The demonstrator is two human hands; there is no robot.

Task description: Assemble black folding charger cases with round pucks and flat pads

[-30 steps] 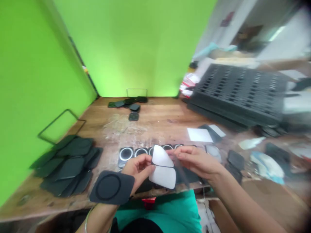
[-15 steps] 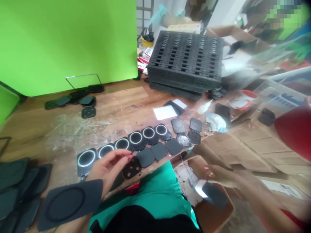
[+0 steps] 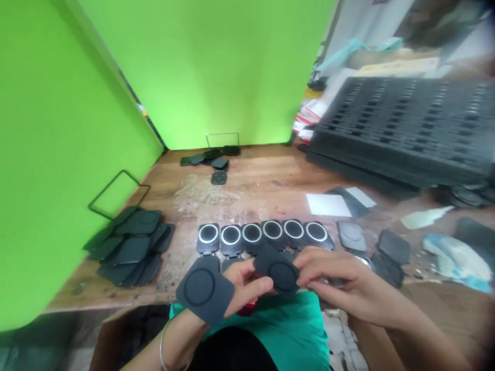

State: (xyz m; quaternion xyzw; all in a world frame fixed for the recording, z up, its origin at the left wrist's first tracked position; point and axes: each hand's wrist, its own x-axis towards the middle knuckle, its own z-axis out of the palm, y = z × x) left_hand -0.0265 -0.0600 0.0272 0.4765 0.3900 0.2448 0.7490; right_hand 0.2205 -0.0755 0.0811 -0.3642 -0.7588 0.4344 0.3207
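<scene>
My left hand [image 3: 247, 293] grips the left edge of a dark grey square pad [image 3: 283, 276] marked with a ring. On its other edge, the fingers of my right hand [image 3: 334, 270] are closed. A second ringed square sheet [image 3: 199, 287] lies across the back of my left hand near the wrist. Just beyond my hands runs a row of folding charger-like units [image 3: 252, 233], their black faces circled by white rings. My hands partly cover the lower flaps of these units.
At left a pile of dark square pieces [image 3: 133, 250] lies by a green partition [image 3: 216, 67]. Black foam trays [image 3: 402, 134] are stacked at right. White cards [image 3: 328, 205], a small squeeze bottle [image 3: 423, 218] and a crumpled cloth [image 3: 456, 260] lie nearer.
My right hand has come from over the box at right to the pad in front of me. My left hand now holds that pad too. The view has swung left.
</scene>
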